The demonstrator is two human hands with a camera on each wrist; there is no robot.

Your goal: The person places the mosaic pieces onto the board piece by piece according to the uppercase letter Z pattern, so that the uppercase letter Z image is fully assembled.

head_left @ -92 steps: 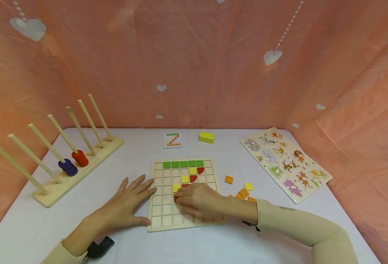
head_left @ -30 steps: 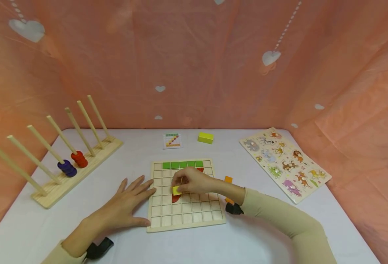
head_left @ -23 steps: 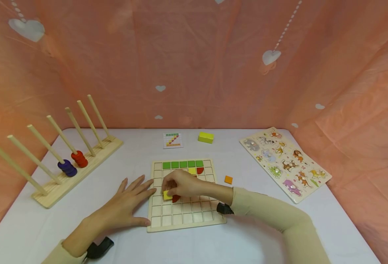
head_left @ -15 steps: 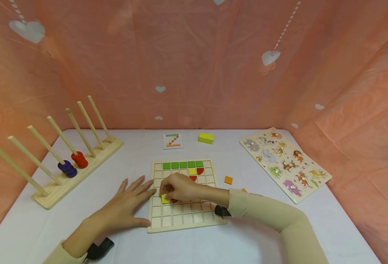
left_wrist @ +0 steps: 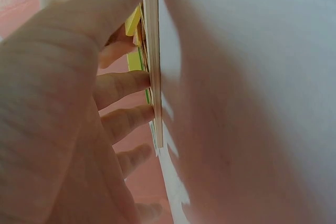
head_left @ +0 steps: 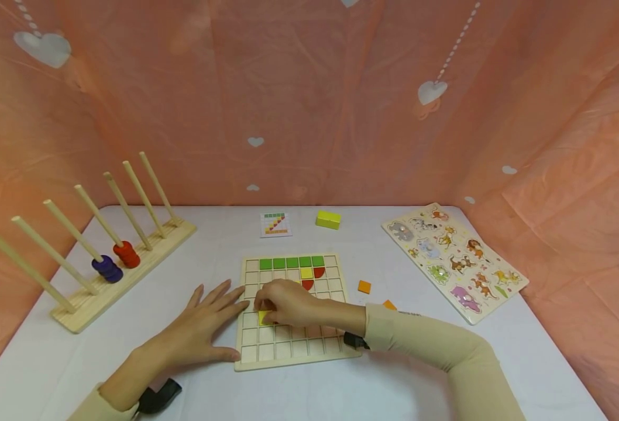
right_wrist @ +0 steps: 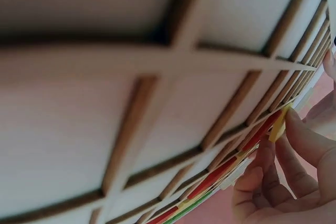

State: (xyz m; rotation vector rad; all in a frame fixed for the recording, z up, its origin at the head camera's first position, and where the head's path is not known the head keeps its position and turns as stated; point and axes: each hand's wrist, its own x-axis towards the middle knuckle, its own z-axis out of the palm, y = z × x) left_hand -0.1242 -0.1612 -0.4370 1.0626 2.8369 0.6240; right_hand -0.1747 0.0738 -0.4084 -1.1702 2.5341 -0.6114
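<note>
My right hand [head_left: 291, 304] is over the left part of the wooden grid board [head_left: 299, 349]. It pinches a yellow square tile [head_left: 263, 317] between thumb and fingers. In the right wrist view that yellow tile [right_wrist: 279, 124] stands tilted at a cell beside a red piece [right_wrist: 262, 129]. A row of green tiles [head_left: 292, 262] lies along the board's far side. Below them sit a yellow tile [head_left: 306, 273] and red quarter-circle pieces [head_left: 319, 272]; my right hand hides others. My left hand [head_left: 196, 327] is spread flat, its fingertips and thumb touching the board's left edge.
Orange tiles [head_left: 364, 286] lie right of the board, partly behind the right sleeve. A pattern card [head_left: 275, 224] and a yellow block [head_left: 328, 220] are at the back. A peg stand [head_left: 130, 263] with rings is left, an animal puzzle [head_left: 454, 257] right.
From a red piece on the board, my right hand has gone on to a yellow tile, brought it leftwards and lowered it to a cell. My left hand has stayed put.
</note>
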